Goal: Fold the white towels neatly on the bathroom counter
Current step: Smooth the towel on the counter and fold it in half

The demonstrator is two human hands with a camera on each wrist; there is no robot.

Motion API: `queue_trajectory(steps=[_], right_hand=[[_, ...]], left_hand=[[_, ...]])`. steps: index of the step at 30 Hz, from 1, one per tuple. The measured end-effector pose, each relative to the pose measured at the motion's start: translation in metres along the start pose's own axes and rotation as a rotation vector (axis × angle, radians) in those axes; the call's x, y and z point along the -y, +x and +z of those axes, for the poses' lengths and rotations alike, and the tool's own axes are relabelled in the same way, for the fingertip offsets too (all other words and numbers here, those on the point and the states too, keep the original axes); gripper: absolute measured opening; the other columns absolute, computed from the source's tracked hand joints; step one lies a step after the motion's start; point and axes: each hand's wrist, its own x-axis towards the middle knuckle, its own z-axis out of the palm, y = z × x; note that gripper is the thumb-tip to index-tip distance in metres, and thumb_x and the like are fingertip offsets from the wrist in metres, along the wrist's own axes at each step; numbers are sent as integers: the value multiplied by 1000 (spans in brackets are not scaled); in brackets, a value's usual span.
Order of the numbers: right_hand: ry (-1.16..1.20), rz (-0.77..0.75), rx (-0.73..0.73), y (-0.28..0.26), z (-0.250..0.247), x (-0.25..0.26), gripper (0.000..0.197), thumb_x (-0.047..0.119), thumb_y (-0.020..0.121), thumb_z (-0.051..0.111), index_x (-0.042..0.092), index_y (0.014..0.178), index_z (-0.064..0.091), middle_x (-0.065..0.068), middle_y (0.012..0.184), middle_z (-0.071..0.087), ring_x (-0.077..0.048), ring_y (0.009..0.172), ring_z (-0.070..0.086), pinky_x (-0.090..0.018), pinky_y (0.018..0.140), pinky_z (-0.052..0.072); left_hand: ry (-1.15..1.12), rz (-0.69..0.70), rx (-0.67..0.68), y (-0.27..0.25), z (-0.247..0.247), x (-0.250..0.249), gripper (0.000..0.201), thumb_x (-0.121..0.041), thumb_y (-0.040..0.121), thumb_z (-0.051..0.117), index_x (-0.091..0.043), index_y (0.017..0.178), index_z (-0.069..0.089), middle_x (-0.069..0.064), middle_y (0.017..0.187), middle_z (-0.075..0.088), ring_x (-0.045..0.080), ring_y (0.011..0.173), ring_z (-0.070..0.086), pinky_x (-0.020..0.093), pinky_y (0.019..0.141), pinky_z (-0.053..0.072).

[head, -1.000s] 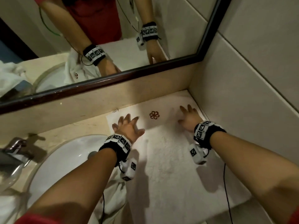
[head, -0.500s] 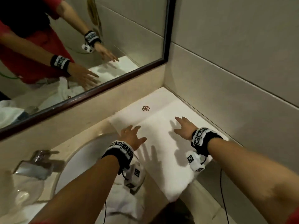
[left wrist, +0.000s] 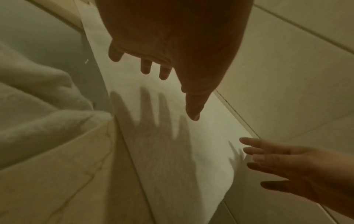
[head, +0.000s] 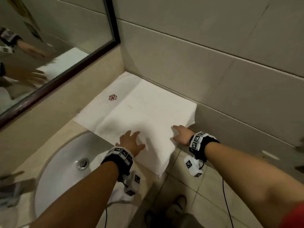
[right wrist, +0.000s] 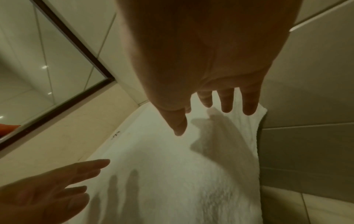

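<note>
A white towel (head: pixel 148 109) with a red flower emblem (head: pixel 112 97) lies spread flat in the counter's right corner, its near end hanging over the counter's front edge. My left hand (head: pixel 130 140) is at the towel's near left part, fingers spread and straight. My right hand (head: pixel 181 134) is by the near right corner, fingers straight too. In the left wrist view the left hand (left wrist: pixel 182 60) hovers over the towel (left wrist: pixel 162 144) and casts a shadow on it. In the right wrist view the right hand (right wrist: pixel 210 75) does the same over the towel (right wrist: pixel 172 181). Neither hand holds anything.
A round white sink (head: pixel 62 162) with a metal drain (head: pixel 83 163) is set in the beige counter (head: pixel 49 137) left of the towel. A second, crumpled white towel (left wrist: pixel 38 98) lies at the sink's front. A dark-framed mirror (head: pixel 65 66) backs the counter; a tiled wall (head: pixel 213 71) closes the right side.
Both hands have drawn back from the far end by the emblem to the towel's near edge. The view has swung toward the right corner.
</note>
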Motion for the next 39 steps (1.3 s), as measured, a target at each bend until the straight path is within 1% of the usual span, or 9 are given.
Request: queue_trajectory(steps=[4,12,17,24,27,31,33,37,39], right_hand=[[17,18,42,6,21,-11,49,34,85,60,12,126,44,-17,137,33,-35,118,50,-31,93,40],[56,-37,11,3,31,-27,74,31,91,57,21,152,16,-8,161,-10,-34,143,25,-37,115,29],[285,44,-91,-18,39,-16,73,21,87,61,14,150,25,-12,160,8,-27,147,17,-28,114,20],[663,251,-124,-52,76,-5,57,14,87,62,6,140,41,-7,117,61,-26,105,58,-21,78,46],[932,387,-15,-56,104,-4,41,12,92,57,9,131,47,-3,79,55,-22,72,54,-26,56,42],[1195,542,160,-55,142,-1,6,17,95,54,11,97,55,-11,72,55,-24,57,52,-31,58,40],[1290,601,253,-51,156,1,13,22,94,53,12,85,52,-9,66,54,-23,57,48,-32,60,37],[1397,689,300,-46,180,9,26,26,98,47,0,104,49,-13,63,65,-28,63,56,-32,63,42],[1424,712,276,-33,194,4,36,27,93,53,-4,112,52,-14,74,64,-27,63,56,-33,59,43]], left_hand=[[68,-34,67,5,26,1,91,-64,78,63,-46,150,10,-3,162,-6,34,147,3,61,114,16],[167,-28,117,4,34,16,104,-56,72,73,-48,149,3,-6,160,-16,34,147,1,62,113,20],[147,-8,65,-2,34,15,92,-53,77,70,-42,149,15,-4,161,-7,33,146,8,60,113,22],[50,-67,-4,-8,22,28,58,-39,87,58,-34,141,37,7,144,32,34,131,36,49,106,38],[-93,-158,51,-8,24,35,53,-46,85,53,-34,135,41,15,125,54,36,110,56,45,94,50],[-404,-285,29,-7,32,49,41,-37,91,55,-21,129,47,18,114,64,34,98,62,36,82,53],[-570,-305,53,-7,34,51,44,-23,91,59,-12,132,45,19,115,61,33,96,60,34,77,48],[-841,-326,59,-6,46,61,46,-16,89,59,-12,133,47,23,125,59,26,86,55,37,74,47],[-958,-366,50,-6,47,63,40,-13,92,58,-14,131,49,21,108,63,23,77,55,36,66,46]])
